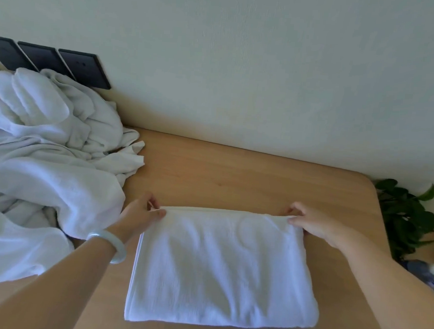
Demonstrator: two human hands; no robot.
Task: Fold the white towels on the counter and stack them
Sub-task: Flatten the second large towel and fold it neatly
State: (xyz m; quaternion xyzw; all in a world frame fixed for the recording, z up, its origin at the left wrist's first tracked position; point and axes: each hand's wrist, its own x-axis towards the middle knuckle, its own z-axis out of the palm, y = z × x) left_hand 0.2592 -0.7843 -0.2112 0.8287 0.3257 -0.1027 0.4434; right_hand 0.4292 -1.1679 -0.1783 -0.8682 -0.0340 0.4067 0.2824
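A folded white towel (223,269) lies flat on the wooden counter (235,175), in the lower middle of the head view. My left hand (141,214) pinches its far left corner between thumb and fingers. My right hand (308,224) pinches its far right corner the same way. A pale bangle sits on my left wrist. To the left, a heap of unfolded white towels (41,158) covers the counter and reaches the wall.
Dark wall plates (82,67) sit on the pale wall behind the heap. A green leafy plant (408,216) stands beyond the counter's rounded right corner. A bottle with a white cap (430,275) lies at the right edge.
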